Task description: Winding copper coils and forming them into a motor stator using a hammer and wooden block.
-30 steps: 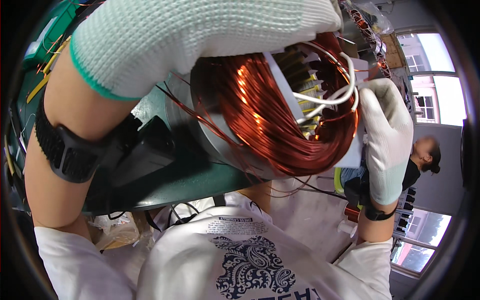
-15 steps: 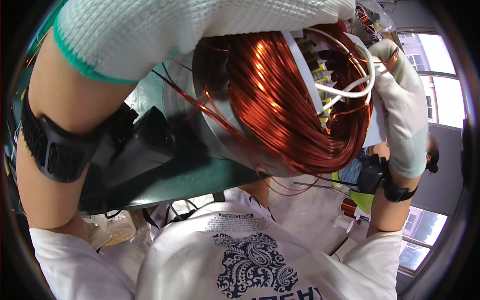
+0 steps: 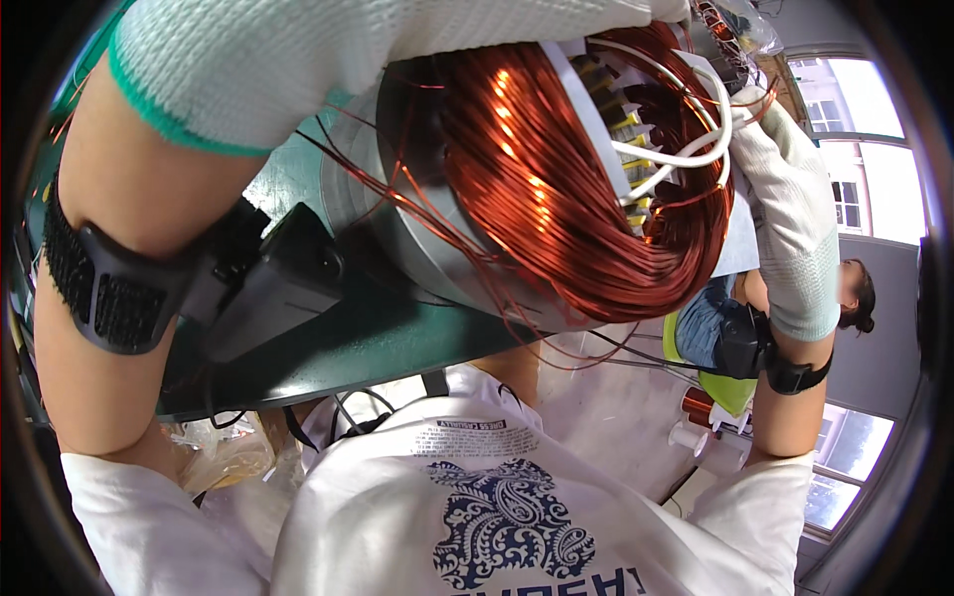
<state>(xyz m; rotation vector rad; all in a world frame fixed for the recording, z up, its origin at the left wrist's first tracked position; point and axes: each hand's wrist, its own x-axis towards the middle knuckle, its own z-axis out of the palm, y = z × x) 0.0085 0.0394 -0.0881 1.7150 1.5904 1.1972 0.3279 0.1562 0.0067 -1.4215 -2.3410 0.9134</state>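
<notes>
A motor stator [image 3: 422, 223], a grey metal ring, carries a thick bundle of copper windings [image 3: 527, 189] that bulges toward me. Inside its opening are yellow-and-white slot pieces, with white insulating sleeves [image 3: 686, 154] looping out. My left hand [image 3: 556, 22], in a white knit glove, reaches across the stator's top; its fingers run out of sight at the upper edge. At the right side of the coil, my gloved right hand [image 3: 780, 149] is closed, fingertips pinching a thin copper wire [image 3: 767, 99] near the sleeve loop. Loose copper leads [image 3: 373, 184] trail from the stator's left.
The stator rests on a dark green table [image 3: 397, 348] with a curved-looking near edge. Black devices [image 3: 278, 283] are strapped to both forearms. Another person [image 3: 711, 318] is beyond my right arm. Copper wire spools [image 3: 701, 407] stand low at right, and clear plastic bags [image 3: 234, 452] lie below left.
The stator and both hands sit slightly higher and further left in the picture. More of the other person shows at right. My right hand stays closed by the wire and sleeves.
</notes>
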